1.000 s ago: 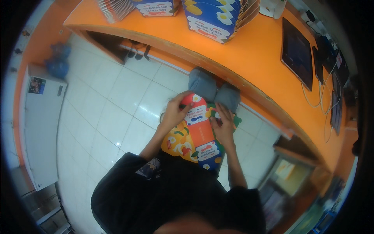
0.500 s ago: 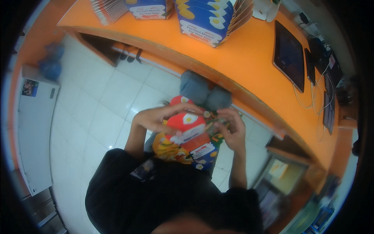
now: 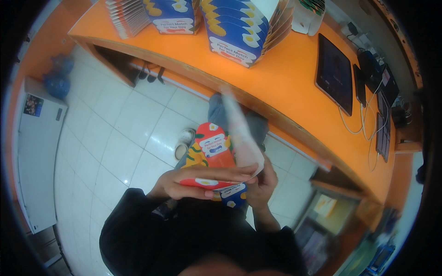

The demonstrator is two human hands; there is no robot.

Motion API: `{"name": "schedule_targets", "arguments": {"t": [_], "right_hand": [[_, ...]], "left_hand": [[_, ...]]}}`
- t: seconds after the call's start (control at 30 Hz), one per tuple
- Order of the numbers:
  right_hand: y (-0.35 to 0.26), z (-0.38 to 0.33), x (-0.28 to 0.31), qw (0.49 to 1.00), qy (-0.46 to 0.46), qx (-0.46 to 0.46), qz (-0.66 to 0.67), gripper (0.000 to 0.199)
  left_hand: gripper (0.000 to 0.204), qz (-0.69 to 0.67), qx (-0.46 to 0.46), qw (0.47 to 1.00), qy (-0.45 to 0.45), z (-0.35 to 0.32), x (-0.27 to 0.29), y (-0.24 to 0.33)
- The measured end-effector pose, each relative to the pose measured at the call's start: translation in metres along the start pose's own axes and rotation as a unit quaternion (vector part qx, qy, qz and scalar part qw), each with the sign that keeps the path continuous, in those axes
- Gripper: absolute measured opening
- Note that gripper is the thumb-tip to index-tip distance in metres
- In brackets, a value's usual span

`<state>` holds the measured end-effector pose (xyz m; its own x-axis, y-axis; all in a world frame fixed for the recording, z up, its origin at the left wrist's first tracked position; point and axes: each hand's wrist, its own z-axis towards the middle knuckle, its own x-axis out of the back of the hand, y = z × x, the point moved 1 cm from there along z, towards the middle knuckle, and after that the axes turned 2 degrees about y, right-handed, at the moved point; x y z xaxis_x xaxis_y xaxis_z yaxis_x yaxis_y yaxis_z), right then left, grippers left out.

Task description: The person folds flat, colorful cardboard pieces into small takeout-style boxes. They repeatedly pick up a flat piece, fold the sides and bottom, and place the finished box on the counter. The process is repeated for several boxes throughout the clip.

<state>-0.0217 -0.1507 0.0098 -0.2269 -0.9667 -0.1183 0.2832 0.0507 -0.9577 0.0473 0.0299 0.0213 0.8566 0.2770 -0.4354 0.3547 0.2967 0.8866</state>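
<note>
Above my lap, my left hand (image 3: 195, 178) is closed around the red edge of a cardboard food carton (image 3: 201, 183). A pale panel (image 3: 243, 138) of the carton stands up toward the counter, smeared by motion. My right hand (image 3: 263, 184) grips the same carton at its right side; some of its fingers are hidden behind the panel. More flat printed cartons lie on my lap: a red one (image 3: 215, 154) with an egg picture, a yellow one (image 3: 195, 155), and a blue one (image 3: 234, 195) partly under my hands.
An orange curved counter (image 3: 285, 73) runs across ahead. On it stand nested blue cartons (image 3: 237, 34), another blue carton stack (image 3: 172, 18), a tablet (image 3: 335, 73) and cables. A white cabinet (image 3: 41, 161) stands left on the tiled floor. A shoe (image 3: 184, 143) shows beside my lap.
Both hands have come lower and nearer my body. The carton has turned, and its pale panel now stands raised. The red carton on my lap is more exposed.
</note>
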Motion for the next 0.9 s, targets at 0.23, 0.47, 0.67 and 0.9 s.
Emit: {"name": "schedule_targets", "arguments": {"t": [0.23,0.47,0.67,0.9], "right_hand": [[-0.006,-0.002,0.019,0.993,-0.052,-0.069,-0.083,0.027],[0.004,0.022,0.021,0.992,0.083,-0.081,-0.047,0.014],[0.007,0.032,0.016,0.996,0.087,-0.031,-0.022,0.024],[0.007,0.031,0.029,0.992,0.048,-0.005,-0.114,0.020]], "left_hand": [[0.039,-0.016,0.040,0.966,0.255,0.002,0.005,0.002],[0.035,0.191,-0.004,0.908,0.372,0.027,0.008,-0.014],[0.044,0.022,0.034,0.912,0.409,0.036,0.016,-0.026],[0.049,-0.008,0.009,0.940,0.340,0.037,0.025,-0.035]]}}
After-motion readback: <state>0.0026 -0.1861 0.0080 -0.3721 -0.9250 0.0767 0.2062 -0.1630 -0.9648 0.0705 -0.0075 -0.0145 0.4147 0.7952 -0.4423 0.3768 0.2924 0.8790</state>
